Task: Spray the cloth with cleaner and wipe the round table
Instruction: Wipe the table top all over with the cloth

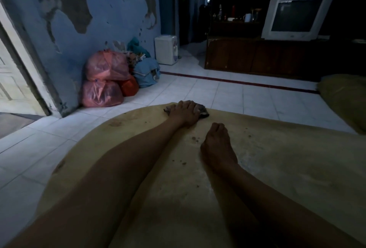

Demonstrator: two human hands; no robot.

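Observation:
The round tan table [277, 158] fills the lower half of the head view, its top dusty with dark crumbs scattered near the middle. A dark cloth [203, 111] lies at the table's far edge. My left hand [185, 113] lies flat on top of the cloth, fingers spread over it. My right hand [216, 144] rests on the tabletop nearer to me, fingers loosely curled, holding nothing. No spray bottle is in view.
White tiled floor [217, 93] surrounds the table. Red plastic bags [105, 81] and a blue bundle [147, 73] are stacked against the peeling blue wall. A dark cabinet [267, 57] with a white television [297, 17] stands at the back. A cushion [344, 99] lies at right.

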